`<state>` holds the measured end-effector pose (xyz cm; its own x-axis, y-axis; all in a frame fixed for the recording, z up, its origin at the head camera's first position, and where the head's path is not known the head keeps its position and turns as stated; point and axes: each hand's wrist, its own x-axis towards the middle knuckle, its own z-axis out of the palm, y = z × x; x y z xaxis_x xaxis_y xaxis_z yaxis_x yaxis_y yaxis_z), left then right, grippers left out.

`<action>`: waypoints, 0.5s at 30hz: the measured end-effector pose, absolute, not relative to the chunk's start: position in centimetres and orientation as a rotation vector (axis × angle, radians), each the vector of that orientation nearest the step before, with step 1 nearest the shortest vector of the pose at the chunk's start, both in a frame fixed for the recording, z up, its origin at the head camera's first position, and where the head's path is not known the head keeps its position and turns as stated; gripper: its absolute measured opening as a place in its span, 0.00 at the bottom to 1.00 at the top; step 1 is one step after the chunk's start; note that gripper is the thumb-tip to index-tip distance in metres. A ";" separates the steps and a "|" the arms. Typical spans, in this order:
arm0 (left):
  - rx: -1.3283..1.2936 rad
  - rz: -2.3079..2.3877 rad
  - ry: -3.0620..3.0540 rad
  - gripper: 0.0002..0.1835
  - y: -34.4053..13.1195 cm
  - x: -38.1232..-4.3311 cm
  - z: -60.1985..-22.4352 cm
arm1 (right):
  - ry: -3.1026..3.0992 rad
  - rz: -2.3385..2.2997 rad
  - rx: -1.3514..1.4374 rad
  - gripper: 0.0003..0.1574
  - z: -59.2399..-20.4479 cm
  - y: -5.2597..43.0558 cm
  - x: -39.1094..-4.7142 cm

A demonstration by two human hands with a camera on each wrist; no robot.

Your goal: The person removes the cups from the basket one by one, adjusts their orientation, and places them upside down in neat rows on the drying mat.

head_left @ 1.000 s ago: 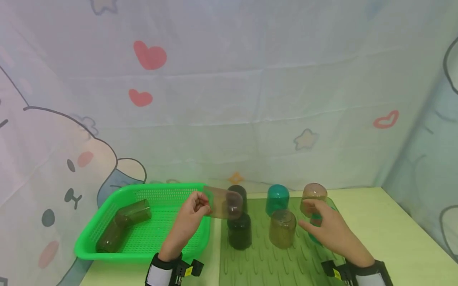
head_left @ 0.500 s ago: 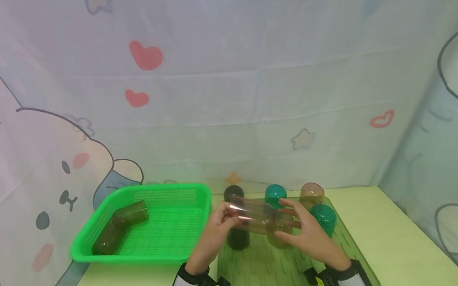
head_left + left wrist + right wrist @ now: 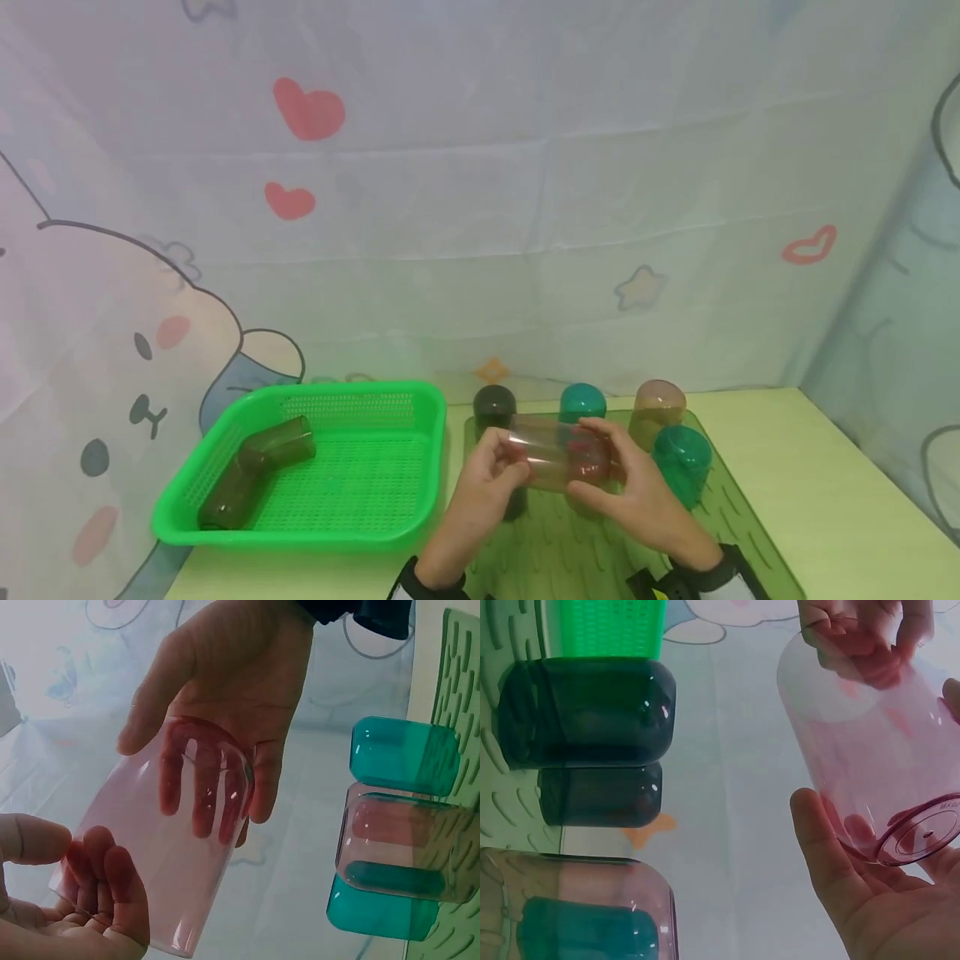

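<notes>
Cloth: hung behind the mat, probably as a backdrop (image 3: 450,125).
Tabletop: spread under the mat and past its right edge, so that everything is borne (image 3: 787,446).
Mat: laid flat, its raised ridges probably meant to let air under rims (image 3: 558,562).
Basket: set just left of the mat, within easy reach (image 3: 322,543); two brown cups (image 3: 238,492) are laid on their sides inside, apparently without need of order.
Right hand: fingers and thumb are clamped round the base end of the pink cup, seemingly for support (image 3: 637,492).
Left hand: the rim is pinched between thumb and curled fingers, presumably for control of the mouth (image 3: 476,487).
Pink cup: held sideways above the mat, steadied at both ends (image 3: 551,450).
Dark cups, teal cups: stood upside down on the mat, likely for stability (image 3: 494,402) (image 3: 682,461).
</notes>
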<state>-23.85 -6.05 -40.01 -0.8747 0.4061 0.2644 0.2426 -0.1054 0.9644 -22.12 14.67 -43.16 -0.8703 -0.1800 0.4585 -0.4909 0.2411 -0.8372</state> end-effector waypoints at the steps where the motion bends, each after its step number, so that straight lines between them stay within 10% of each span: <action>1: 0.747 2.131 2.024 0.09 -6.0 -23.8 -40.0 | -2.245 1.672 0.627 0.36 -43.1 14.7 -22.1; 15: 0.865 1.549 2.588 0.24 -10.4 -24.9 -39.1 | -2.401 1.342 0.604 0.40 -42.5 14.4 -21.1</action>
<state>-24.91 -10.41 -39.06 -0.8480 0.4565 0.2693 0.4530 0.3606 0.8153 -21.12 14.45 -42.46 -0.8581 -0.2035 0.4715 -0.5082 0.4682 -0.7228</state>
